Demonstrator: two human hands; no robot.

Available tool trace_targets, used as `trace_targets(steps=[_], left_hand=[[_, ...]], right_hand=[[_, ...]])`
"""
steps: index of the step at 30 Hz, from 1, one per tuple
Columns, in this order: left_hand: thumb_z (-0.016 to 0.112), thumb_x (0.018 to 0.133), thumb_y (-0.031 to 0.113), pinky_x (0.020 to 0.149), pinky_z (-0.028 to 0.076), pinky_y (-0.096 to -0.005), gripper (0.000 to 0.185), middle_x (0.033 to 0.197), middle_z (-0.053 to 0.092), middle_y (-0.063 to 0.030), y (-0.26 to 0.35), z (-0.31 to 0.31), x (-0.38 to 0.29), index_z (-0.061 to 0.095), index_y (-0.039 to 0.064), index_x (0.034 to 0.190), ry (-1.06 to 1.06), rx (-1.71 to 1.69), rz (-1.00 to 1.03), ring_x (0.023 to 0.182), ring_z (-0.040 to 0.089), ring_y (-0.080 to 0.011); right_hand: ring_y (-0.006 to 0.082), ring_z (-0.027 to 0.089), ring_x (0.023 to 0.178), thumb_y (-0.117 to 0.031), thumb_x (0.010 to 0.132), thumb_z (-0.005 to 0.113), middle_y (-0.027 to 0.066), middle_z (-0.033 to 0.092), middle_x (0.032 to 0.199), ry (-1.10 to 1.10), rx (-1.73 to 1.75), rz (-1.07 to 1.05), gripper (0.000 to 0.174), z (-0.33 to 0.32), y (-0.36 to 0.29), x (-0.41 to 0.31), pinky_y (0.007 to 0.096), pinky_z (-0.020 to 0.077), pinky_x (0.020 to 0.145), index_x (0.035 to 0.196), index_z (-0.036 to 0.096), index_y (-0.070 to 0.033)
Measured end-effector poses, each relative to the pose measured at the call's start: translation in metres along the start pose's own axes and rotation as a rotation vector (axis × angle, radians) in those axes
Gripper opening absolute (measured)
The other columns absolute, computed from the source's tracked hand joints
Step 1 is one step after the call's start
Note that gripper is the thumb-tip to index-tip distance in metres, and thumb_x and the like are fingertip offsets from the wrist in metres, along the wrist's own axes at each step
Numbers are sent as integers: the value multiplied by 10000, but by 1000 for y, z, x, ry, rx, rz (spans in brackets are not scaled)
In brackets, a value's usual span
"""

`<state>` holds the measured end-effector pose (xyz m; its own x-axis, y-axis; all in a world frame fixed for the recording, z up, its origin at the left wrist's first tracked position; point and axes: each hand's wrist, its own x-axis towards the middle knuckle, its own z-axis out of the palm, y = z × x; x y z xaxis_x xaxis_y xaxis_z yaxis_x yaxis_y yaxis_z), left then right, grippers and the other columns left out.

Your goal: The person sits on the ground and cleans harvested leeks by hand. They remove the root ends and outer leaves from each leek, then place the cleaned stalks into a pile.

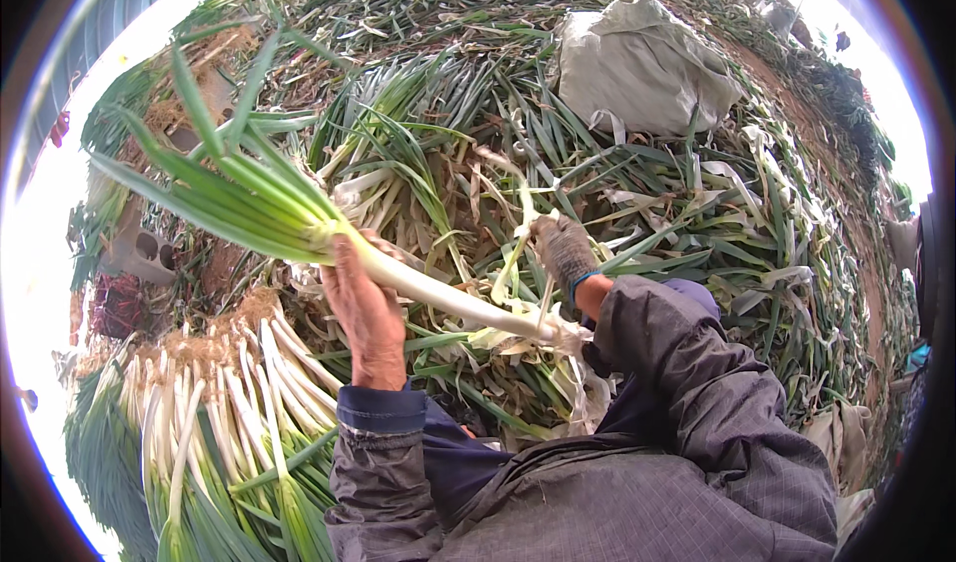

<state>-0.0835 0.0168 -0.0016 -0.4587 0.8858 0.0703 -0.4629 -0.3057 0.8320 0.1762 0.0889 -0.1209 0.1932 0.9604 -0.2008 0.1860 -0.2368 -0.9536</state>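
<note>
My bare left hand (pixel 366 308) is closed around a large leek (pixel 448 297) where its white stalk turns into green leaves. The leaves fan out to the upper left, and the root end lies low at my lap, partly covered by peeled outer leaves. In a knitted work glove, my right hand (pixel 564 248) is above the root end and grips a strip of pale, withered outer leaf (pixel 526 203). Trimmed white leeks (pixel 224 398) with roots lie side by side at the lower left.
Loose leek leaves (pixel 665 218) cover the ground ahead and to the right. A pale woven sack (pixel 642 65) lies at the upper right. A grey hollow block (pixel 142 252) stands at the left beside a reddish netted bundle (pixel 118 304).
</note>
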Motion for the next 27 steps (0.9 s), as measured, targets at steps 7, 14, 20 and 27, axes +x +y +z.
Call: trace_targets(steps=[7, 14, 20, 27], left_hand=[[560, 1053, 361, 683, 481, -286, 392, 922, 562, -36, 38, -26, 6, 417, 98, 1306, 270, -33, 174, 769, 527, -109], [503, 1072, 380, 804, 510, -339, 483, 1103, 577, -99, 44, -16, 2, 376, 57, 1408, 486, 348, 292, 946, 559, -174], [381, 1075, 495, 995, 484, -440, 837, 1322, 451, -295, 20, 28, -2, -17, -43, 1577, 255, 502, 268, 1205, 507, -280], [463, 1068, 434, 869, 528, -394, 525, 1081, 476, -136, -11, 40, 2, 490, -32, 1310, -211, 726, 211, 973, 524, -219]], right_hand=[[441, 676, 872, -348, 995, 521, 238, 712, 858, 296, -439, 27, 401, -48, 65, 53, 487, 511, 779, 922, 722, -9], [428, 500, 1302, -529, 937, 621, 300, 520, 1377, 37, -938, -498, 767, -24, -9, 0, 466, 394, 1119, 1414, 462, 50], [322, 593, 1255, -336, 848, 816, 232, 554, 1389, -607, -418, -679, 821, 34, -83, -69, 403, 490, 1056, 1491, 389, -56], [90, 597, 669, -242, 940, 736, 6, 629, 759, -549, -38, -375, 251, 44, -108, -45, 273, 508, 592, 1066, 652, -42]])
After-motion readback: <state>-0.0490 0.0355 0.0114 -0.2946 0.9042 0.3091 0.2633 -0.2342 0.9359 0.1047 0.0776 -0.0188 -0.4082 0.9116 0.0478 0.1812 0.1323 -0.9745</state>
